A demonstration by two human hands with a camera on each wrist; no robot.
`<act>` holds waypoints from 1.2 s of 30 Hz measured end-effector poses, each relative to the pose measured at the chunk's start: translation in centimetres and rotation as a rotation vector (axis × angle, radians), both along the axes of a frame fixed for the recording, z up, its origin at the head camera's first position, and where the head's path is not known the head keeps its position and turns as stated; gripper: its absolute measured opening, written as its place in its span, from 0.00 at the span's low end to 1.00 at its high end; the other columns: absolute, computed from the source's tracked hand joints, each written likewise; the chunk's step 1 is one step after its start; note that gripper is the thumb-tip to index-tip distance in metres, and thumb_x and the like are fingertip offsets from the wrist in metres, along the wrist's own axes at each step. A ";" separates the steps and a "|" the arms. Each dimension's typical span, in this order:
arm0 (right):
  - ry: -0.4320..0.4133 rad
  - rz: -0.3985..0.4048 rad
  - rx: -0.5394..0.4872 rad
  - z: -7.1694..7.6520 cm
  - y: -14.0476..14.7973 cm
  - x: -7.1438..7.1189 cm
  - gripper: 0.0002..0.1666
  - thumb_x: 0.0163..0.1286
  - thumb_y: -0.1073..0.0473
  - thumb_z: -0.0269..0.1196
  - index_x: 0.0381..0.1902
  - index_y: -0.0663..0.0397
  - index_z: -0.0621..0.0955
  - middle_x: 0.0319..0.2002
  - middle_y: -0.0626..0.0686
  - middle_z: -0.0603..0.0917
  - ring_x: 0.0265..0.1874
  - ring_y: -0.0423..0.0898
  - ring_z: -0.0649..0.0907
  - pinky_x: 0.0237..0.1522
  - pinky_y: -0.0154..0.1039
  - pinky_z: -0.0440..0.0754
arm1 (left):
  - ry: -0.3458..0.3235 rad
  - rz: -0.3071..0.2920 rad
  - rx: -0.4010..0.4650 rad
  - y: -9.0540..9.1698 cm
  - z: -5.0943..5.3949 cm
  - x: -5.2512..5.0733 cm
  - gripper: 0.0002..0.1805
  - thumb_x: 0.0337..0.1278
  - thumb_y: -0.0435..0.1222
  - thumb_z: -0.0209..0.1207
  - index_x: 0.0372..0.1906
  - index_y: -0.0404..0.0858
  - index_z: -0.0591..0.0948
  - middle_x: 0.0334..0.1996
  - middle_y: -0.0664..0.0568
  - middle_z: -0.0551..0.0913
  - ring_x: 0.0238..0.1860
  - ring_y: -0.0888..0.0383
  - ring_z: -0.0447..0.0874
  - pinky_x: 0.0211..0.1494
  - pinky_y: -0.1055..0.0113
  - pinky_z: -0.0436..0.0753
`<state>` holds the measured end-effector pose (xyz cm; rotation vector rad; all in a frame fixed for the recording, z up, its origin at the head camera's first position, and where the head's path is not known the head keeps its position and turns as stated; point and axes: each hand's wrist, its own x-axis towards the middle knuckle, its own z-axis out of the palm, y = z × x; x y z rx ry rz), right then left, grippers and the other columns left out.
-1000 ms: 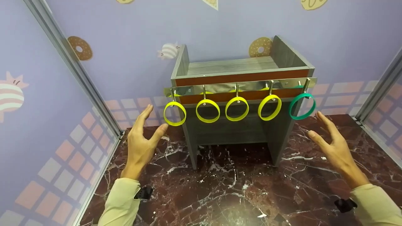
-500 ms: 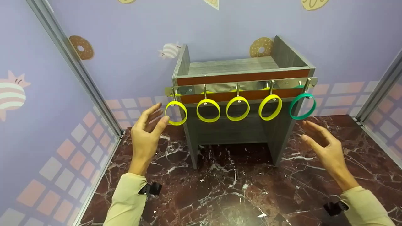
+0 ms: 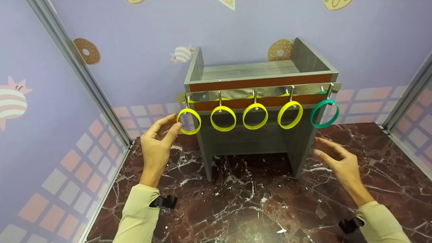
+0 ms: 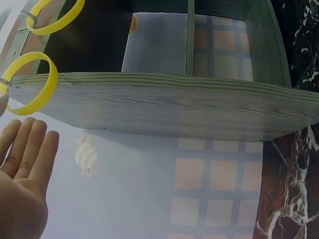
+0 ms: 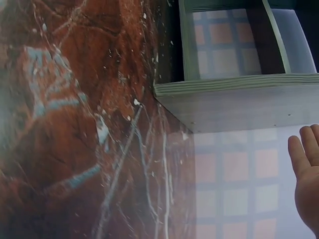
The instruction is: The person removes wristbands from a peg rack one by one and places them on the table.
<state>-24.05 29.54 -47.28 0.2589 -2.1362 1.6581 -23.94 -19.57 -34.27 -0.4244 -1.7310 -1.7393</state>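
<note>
Several yellow rings and one green ring (image 3: 322, 126) hang on hooks along a metal strip (image 3: 238, 93). My left hand (image 3: 156, 148) is beside the leftmost yellow ring (image 3: 189, 133), thumb tip at its left edge; contact is unclear. In the left wrist view, that ring (image 4: 51, 84) hangs above the extended fingers of my left hand (image 4: 25, 179), its hook partly cut off. My right hand (image 3: 342, 168), fingers relaxed and slightly bent, holds nothing below the green ring. The right wrist view shows part of my right hand (image 5: 309, 184) near the cabinet side.
A grey wooden cabinet (image 3: 305, 135) with an open top tray and reddish-brown front bands stands behind the rings. Dark red marble (image 3: 243, 209) lies beneath it. Patterned purple walls (image 3: 135, 67) rise at the back and both sides, with metal posts (image 3: 84, 74) at the corners.
My left hand has moved right and up to the leftmost yellow ring, its thumb and fingers drawing closer together. My right hand has moved left and down, away from the green ring.
</note>
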 end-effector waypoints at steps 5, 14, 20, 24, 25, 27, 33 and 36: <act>-0.025 0.008 -0.002 -0.6 -0.4 -0.1 0.26 0.74 0.64 0.71 0.68 0.61 0.82 0.60 0.50 0.88 0.48 0.40 0.89 0.46 0.32 0.87 | 0.008 -0.009 0.011 0.1 0.0 0.0 0.14 0.63 0.23 0.69 0.52 0.24 0.87 0.47 0.36 0.90 0.45 0.55 0.91 0.49 0.67 0.88; -0.045 0.001 -0.051 -1.5 -1.4 -0.5 0.24 0.71 0.66 0.73 0.64 0.64 0.84 0.50 0.47 0.91 0.42 0.41 0.91 0.42 0.32 0.87 | 0.005 -0.018 0.016 0.2 0.1 0.0 0.13 0.63 0.22 0.69 0.51 0.20 0.86 0.43 0.39 0.91 0.42 0.55 0.92 0.48 0.66 0.88; -0.050 -0.076 -0.067 -1.8 -2.0 -0.7 0.24 0.68 0.66 0.76 0.60 0.66 0.86 0.41 0.45 0.92 0.35 0.40 0.90 0.33 0.28 0.84 | -0.046 -0.029 0.086 0.3 0.5 0.3 0.10 0.62 0.23 0.71 0.48 0.25 0.89 0.39 0.42 0.92 0.37 0.58 0.91 0.42 0.69 0.88; -0.065 -0.112 -0.069 -2.0 -2.3 -0.9 0.24 0.67 0.66 0.77 0.59 0.67 0.86 0.43 0.48 0.92 0.36 0.36 0.89 0.34 0.27 0.83 | -0.087 -0.056 0.161 0.4 1.0 0.6 0.09 0.62 0.23 0.71 0.46 0.29 0.91 0.37 0.44 0.92 0.35 0.59 0.89 0.39 0.70 0.87; -0.068 -0.116 -0.069 -2.0 -2.4 -0.9 0.24 0.67 0.66 0.77 0.59 0.67 0.86 0.43 0.48 0.92 0.36 0.36 0.88 0.33 0.27 0.82 | -0.089 -0.066 0.173 0.4 1.1 0.6 0.09 0.62 0.22 0.70 0.46 0.29 0.91 0.38 0.43 0.92 0.35 0.58 0.90 0.40 0.70 0.88; -0.070 -0.125 -0.067 -2.0 -2.5 -0.9 0.24 0.67 0.65 0.77 0.59 0.67 0.86 0.42 0.47 0.92 0.35 0.35 0.88 0.32 0.27 0.82 | -0.087 -0.080 0.185 0.4 1.2 0.6 0.09 0.62 0.22 0.70 0.46 0.29 0.90 0.39 0.43 0.92 0.36 0.58 0.90 0.40 0.69 0.88; -0.057 -0.129 -0.082 -2.2 -2.7 -1.0 0.23 0.66 0.66 0.77 0.58 0.67 0.87 0.39 0.41 0.92 0.34 0.36 0.88 0.31 0.27 0.82 | -0.067 -0.069 0.162 0.5 1.6 0.4 0.09 0.61 0.20 0.70 0.46 0.28 0.90 0.40 0.42 0.92 0.39 0.56 0.92 0.45 0.63 0.89; -0.056 -0.143 -0.061 -2.2 -2.7 -1.0 0.23 0.66 0.66 0.77 0.58 0.67 0.87 0.41 0.44 0.92 0.35 0.35 0.88 0.33 0.27 0.83 | -0.055 -0.069 0.157 0.5 1.9 0.4 0.09 0.62 0.20 0.69 0.46 0.28 0.90 0.39 0.42 0.92 0.39 0.55 0.92 0.47 0.62 0.89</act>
